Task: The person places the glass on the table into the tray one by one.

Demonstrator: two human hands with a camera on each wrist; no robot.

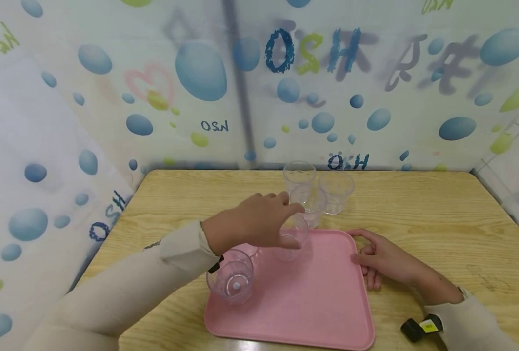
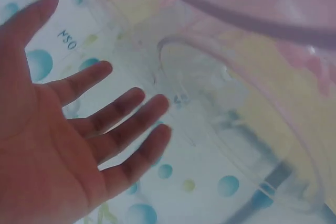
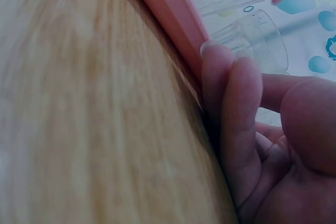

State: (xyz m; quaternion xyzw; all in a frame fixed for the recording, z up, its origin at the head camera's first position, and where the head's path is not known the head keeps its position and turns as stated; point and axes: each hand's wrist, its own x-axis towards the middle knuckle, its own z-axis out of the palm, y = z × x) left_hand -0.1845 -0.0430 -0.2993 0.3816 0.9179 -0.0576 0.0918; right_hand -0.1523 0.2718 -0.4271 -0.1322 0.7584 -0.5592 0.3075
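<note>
A pink tray (image 1: 316,297) lies on the table. My left hand (image 1: 264,219) hovers above its far left part, fingers spread, beside a clear plastic cup (image 1: 295,246) that it partly covers. The left wrist view shows the palm and spread fingers with nothing held. Near the tray's left edge stands another clear cup (image 1: 230,280); part of a further cup (image 1: 247,250) shows under the left wrist. My right hand (image 1: 387,258) holds the tray's far right corner, thumb at the rim and other fingers curled beside it.
Beyond the tray stand three clear cups: one nearest the tray (image 1: 309,207), one behind it (image 1: 300,174) and one to the right (image 1: 336,192). The wooden table (image 1: 452,219) ends against a curtain (image 1: 259,117) printed with blue and green drops.
</note>
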